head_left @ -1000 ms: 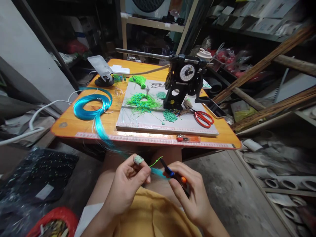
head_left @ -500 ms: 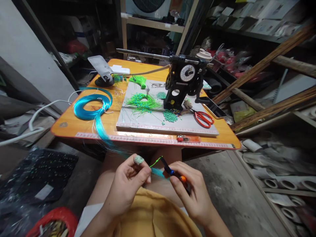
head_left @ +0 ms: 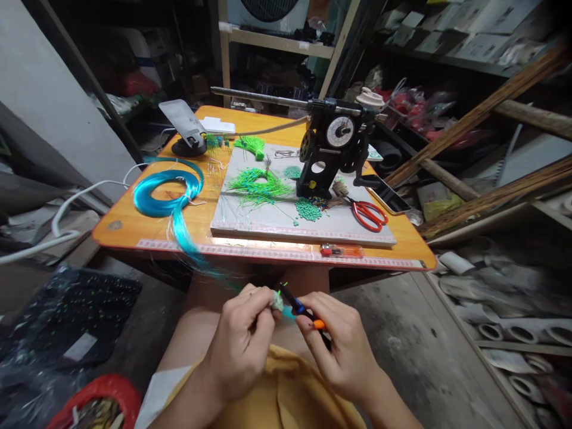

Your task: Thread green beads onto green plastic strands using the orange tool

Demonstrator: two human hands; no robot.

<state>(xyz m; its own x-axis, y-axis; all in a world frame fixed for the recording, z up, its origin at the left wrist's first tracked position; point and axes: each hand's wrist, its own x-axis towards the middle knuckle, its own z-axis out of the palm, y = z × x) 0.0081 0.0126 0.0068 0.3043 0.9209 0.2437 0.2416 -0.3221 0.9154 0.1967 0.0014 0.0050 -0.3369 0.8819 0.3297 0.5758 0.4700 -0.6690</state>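
My left hand (head_left: 241, 333) is closed in a pinch above my lap, one fingertip covered by a pale green wrap (head_left: 277, 301). A bright green thread (head_left: 281, 288) shows in short bits between that fingertip and the tool's tip; the rest is hidden by my fingers. My right hand (head_left: 344, 339) is wrapped round a slim black hand tool with blue and orange parts (head_left: 299, 306), its kind unclear. The tool's tip points up and left, close against the wrapped fingertip. Teal fibres (head_left: 289, 313) pass behind both hands.
On the wooden table (head_left: 120, 223) lie a teal fibre coil (head_left: 154, 193), green strands (head_left: 257, 187), green beads (head_left: 308, 210), red-handled scissors (head_left: 369, 215) and an orange cutter (head_left: 342, 251). A black cranked machine (head_left: 319, 167) stands on a grey board (head_left: 250, 223). A red-rimmed container (head_left: 111, 387) is at lower left.
My left hand has turned and moved right, bringing its wrapped fingertip up to the tool. The tool has shifted slightly left, and the green stretch between the hands is shorter.
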